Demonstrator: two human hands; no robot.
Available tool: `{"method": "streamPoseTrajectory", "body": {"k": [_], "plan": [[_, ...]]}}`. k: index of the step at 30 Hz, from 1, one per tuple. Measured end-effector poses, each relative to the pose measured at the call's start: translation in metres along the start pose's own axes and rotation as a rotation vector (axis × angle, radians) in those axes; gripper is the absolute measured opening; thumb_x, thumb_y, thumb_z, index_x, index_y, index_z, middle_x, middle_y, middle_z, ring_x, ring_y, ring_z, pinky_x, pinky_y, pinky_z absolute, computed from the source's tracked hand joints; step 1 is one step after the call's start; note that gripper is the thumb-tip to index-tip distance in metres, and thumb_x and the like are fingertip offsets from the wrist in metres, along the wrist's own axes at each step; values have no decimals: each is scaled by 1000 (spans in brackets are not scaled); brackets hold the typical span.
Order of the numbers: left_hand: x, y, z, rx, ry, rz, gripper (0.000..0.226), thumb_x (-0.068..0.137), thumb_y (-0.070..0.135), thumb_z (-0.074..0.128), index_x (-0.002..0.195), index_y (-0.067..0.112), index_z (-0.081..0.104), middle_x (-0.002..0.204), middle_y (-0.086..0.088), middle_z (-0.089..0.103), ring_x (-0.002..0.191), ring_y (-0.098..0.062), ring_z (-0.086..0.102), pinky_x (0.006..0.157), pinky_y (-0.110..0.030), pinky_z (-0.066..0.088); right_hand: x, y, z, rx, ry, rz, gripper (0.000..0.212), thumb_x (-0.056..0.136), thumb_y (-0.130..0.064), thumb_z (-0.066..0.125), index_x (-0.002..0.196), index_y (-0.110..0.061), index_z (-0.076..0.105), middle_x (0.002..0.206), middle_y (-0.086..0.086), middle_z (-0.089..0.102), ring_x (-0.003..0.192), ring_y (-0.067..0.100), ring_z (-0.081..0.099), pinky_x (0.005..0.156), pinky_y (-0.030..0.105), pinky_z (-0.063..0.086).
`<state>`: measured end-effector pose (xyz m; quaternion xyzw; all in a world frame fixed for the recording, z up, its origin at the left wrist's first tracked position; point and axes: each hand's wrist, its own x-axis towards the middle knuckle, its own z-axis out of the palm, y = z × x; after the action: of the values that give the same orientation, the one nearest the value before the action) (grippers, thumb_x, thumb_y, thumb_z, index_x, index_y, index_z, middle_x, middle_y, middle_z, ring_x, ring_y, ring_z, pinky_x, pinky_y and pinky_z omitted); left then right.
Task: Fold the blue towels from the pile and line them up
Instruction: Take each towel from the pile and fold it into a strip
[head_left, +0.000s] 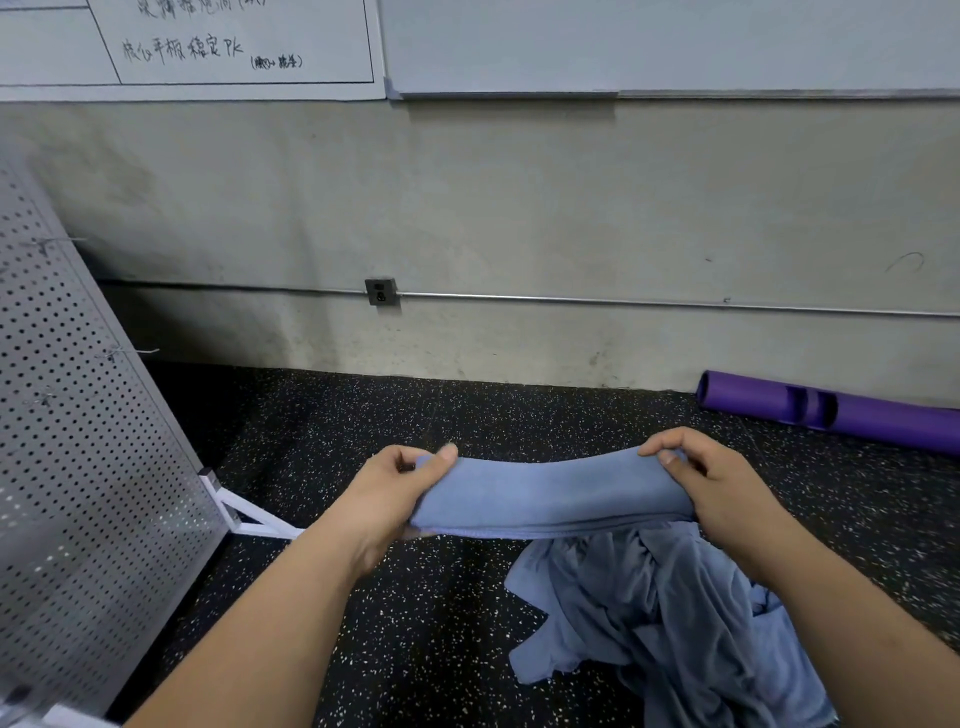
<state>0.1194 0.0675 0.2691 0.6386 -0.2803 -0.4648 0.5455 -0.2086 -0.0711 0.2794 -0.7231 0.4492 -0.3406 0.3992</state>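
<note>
A folded blue towel (550, 493) is stretched in the air between both hands, above the dark speckled floor. My left hand (395, 493) pinches its left end with thumb on top. My right hand (711, 478) pinches its right end the same way. Below and to the right lies a crumpled pile of blue towels (660, 618) on the floor, partly hidden by my right forearm.
A perforated metal panel (78, 441) on a white stand leans at the left. A purple rolled mat (831, 410) lies along the grey wall at the far right. A wall socket (382, 292) and a thin pipe run along the wall. Whiteboards hang above.
</note>
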Motion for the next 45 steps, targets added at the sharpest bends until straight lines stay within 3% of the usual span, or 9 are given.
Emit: {"method": "streamPoseTrajectory", "body": {"k": [4, 8, 11, 16, 21, 26, 34, 39, 45], "plan": [[1, -5, -7, 26, -86, 19, 39, 93, 14, 81, 126, 26, 65, 126, -23, 66, 97, -30, 74, 79, -39, 61, -4, -3, -7, -6, -30, 74, 23, 109, -22, 57, 104, -35, 76, 103, -4, 67, 63, 4, 52, 58, 21, 39], [3, -5, -9, 76, 39, 118, 24, 101, 15, 72, 114, 35, 71, 119, -24, 67, 81, -24, 68, 63, -31, 56, -12, -12, -13, 289, -231, 192, 28, 100, -8, 70, 120, -26, 75, 113, 12, 77, 64, 1, 68, 54, 12, 48], [5, -4, -11, 97, 78, 159, 24, 105, 14, 65, 109, 37, 73, 116, -21, 68, 80, -24, 64, 57, -29, 53, -10, -10, -13, 277, -143, 203, 27, 97, 0, 69, 120, -14, 76, 114, 11, 77, 51, -3, 61, 46, 8, 43], [6, -5, -6, 178, 105, 223, 25, 109, 16, 57, 104, 34, 74, 116, -12, 69, 89, -27, 63, 69, -39, 54, -5, -2, -10, 229, -36, 178, 21, 100, 1, 67, 110, -11, 80, 65, -14, 67, 42, -6, 52, 42, 7, 37], [4, -8, -12, 227, 3, 206, 16, 100, 19, 73, 106, 32, 81, 116, 1, 76, 93, -17, 68, 79, -29, 53, -7, -2, -11, 142, -105, 171, 26, 90, -12, 82, 106, -32, 84, 107, 0, 77, 75, -1, 70, 65, 13, 51], [7, -13, -20, 344, -55, 176, 45, 86, 10, 88, 116, 43, 77, 123, 3, 74, 109, -24, 73, 100, -43, 60, -8, -2, -14, 70, -115, 176, 37, 88, 2, 81, 114, -24, 80, 95, 5, 72, 43, -6, 54, 45, 8, 41], [7, -15, -6, 447, 47, 274, 47, 85, 8, 84, 115, 43, 74, 109, -2, 73, 74, -21, 61, 72, -43, 60, -4, 5, -4, -69, -120, 120, 41, 87, -1, 83, 110, -35, 80, 110, 3, 75, 76, 1, 67, 66, 11, 52], [5, -11, 4, 550, 112, 375, 23, 95, 28, 77, 114, 41, 74, 116, 21, 72, 97, -6, 70, 92, -37, 59, 0, 4, 3, -95, -100, 74, 44, 86, 0, 81, 109, -37, 80, 106, 0, 75, 81, 13, 66, 70, 20, 57], [-6, -3, 24, 642, 187, 416, 39, 99, 22, 69, 134, 37, 68, 128, 19, 68, 113, -7, 63, 108, -32, 50, 0, -4, 24, -168, -35, 16, 47, 80, -6, 78, 104, -47, 78, 80, 7, 74, 59, 17, 56, 60, 38, 52]]}}
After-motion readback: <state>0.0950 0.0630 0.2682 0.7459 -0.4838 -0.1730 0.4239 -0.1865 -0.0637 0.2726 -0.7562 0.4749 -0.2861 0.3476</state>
